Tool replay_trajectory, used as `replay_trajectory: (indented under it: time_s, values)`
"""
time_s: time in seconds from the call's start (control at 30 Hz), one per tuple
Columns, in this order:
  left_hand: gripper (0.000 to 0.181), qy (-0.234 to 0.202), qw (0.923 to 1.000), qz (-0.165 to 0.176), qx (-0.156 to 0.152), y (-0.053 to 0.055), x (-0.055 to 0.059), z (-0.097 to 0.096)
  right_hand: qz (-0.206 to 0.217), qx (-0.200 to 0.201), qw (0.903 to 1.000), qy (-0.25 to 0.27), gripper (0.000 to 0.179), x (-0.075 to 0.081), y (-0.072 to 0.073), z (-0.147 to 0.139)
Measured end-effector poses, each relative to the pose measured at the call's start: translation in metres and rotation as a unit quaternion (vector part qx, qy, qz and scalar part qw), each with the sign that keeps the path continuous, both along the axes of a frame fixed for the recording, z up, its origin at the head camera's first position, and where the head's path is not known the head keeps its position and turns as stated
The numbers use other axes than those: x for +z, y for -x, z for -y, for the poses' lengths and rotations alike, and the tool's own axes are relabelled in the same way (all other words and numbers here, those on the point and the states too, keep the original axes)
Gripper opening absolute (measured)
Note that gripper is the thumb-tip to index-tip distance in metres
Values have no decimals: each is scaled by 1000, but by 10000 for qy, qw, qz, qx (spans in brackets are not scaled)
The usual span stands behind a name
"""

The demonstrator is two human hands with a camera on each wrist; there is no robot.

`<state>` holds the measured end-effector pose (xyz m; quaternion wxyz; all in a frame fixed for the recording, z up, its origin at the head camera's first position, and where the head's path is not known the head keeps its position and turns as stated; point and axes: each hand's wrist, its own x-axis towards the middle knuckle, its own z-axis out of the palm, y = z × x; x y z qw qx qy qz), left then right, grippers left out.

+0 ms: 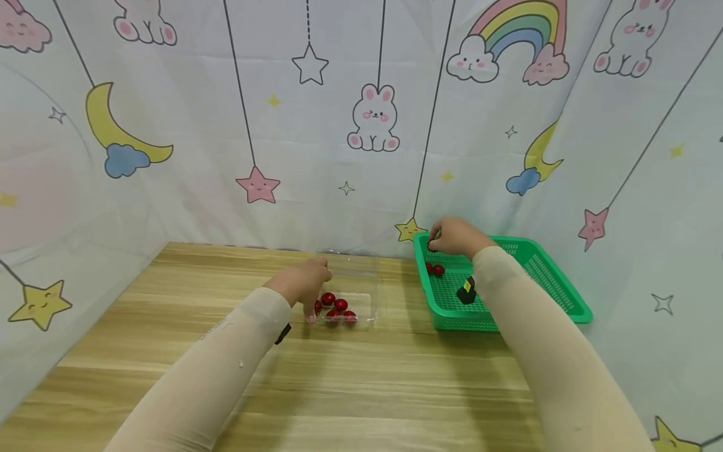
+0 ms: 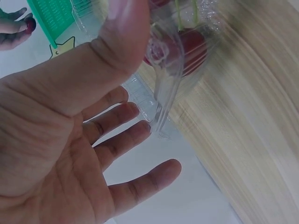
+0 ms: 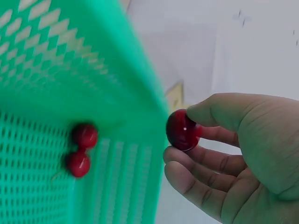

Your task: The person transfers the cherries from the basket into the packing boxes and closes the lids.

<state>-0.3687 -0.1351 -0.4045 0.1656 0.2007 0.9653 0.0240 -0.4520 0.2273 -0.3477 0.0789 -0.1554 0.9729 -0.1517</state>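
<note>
My right hand (image 1: 459, 236) pinches a dark red cherry (image 3: 180, 131) between thumb and fingers, at the rear left rim of the green basket (image 1: 465, 322). Two more cherries (image 3: 78, 163) lie together inside that basket, against its wall. To the left, a clear plastic box (image 1: 367, 287) stands on the table with several red cherries (image 1: 341, 305) in it; green stems show in the left wrist view. My left hand (image 1: 300, 281) is at the box's left side, thumb by the near corner and the other fingers extended and spread toward the back.
The wood-grain table (image 1: 361, 389) ends at a patterned cloth backdrop (image 1: 316, 138) right behind the box and basket. A small black object with a yellow mark (image 1: 466, 291) shows in the basket beside the right forearm.
</note>
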Motion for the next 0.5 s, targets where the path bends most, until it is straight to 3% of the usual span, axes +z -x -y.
replay_trajectory:
  time_s: [0.23, 0.5]
  values:
    - [104, -32, 10000, -34, -21, -1, 0, 1, -272, 524, 9982, 42, 22, 2, -13, 51]
    - [104, 25, 10000, -39, -34, -3, 1, 0, -119, 1363, 9906, -41, 15, -17, -33, 104]
